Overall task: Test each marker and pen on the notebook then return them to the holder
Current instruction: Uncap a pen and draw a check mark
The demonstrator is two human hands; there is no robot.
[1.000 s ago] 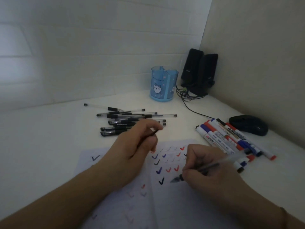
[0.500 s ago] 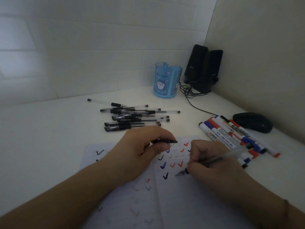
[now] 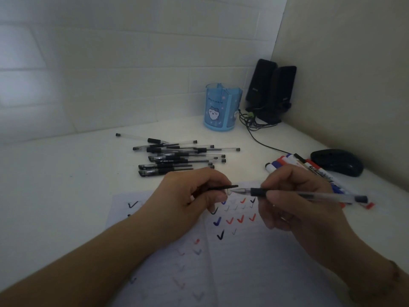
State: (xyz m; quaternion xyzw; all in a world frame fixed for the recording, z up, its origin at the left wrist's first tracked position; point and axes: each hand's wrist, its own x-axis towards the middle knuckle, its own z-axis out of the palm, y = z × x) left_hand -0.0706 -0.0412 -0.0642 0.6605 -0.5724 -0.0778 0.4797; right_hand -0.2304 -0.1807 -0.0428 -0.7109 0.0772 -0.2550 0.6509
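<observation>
My right hand (image 3: 294,198) grips a clear-barrelled black pen (image 3: 309,195) held level above the notebook (image 3: 243,262), its tip pointing left. My left hand (image 3: 188,202) pinches the pen's black cap (image 3: 223,187), whose mouth meets the pen tip. The open notebook page carries rows of black, blue and red check marks. Several black pens (image 3: 177,158) lie in a pile on the desk behind my hands. Several whiteboard markers (image 3: 309,169) lie to the right, partly hidden by my right hand. The blue holder (image 3: 222,107) stands at the back near the wall.
Two black speakers (image 3: 272,89) stand in the back right corner, with a cable (image 3: 261,138) trailing across the desk. A black mouse (image 3: 337,161) sits at the right next to the wall. White desk surface stretches to the left.
My right hand lifted the pen off the page and turned it level. My left hand brought the cap to the pen tip.
</observation>
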